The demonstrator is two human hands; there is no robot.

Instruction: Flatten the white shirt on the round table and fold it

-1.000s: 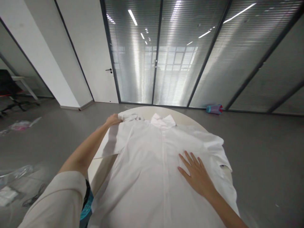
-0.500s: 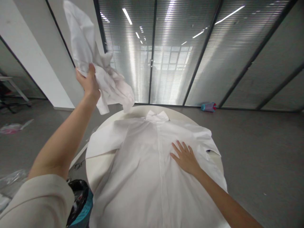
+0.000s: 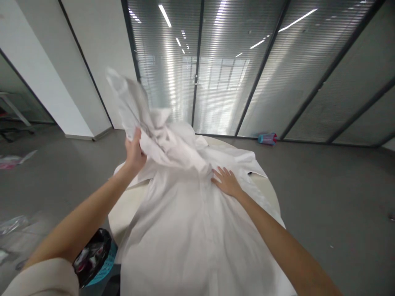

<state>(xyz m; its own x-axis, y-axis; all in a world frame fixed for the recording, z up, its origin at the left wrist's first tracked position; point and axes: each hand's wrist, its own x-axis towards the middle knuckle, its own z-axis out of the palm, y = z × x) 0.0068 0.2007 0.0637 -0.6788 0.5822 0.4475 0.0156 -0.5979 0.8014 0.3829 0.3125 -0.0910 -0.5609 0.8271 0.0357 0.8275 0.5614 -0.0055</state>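
Observation:
A white button-up shirt (image 3: 191,230) lies spread over a round white table (image 3: 123,209), collar at the far side. My left hand (image 3: 135,153) grips the shirt's left sleeve (image 3: 148,123), which is bunched up and lifted, draping across toward the collar. My right hand (image 3: 226,181) lies flat with fingers spread on the shirt's chest, just right of the button line, touching the edge of the draped sleeve.
A bin with a black bag and teal rim (image 3: 95,261) stands at the table's left foot. Clear plastic wrappers (image 3: 12,224) lie on the grey floor at the left. A blue and red object (image 3: 267,138) rests by the glass wall.
My left hand came down from high at the left and swung the lifted sleeve over the collar area. My right hand slid up the shirt toward the collar.

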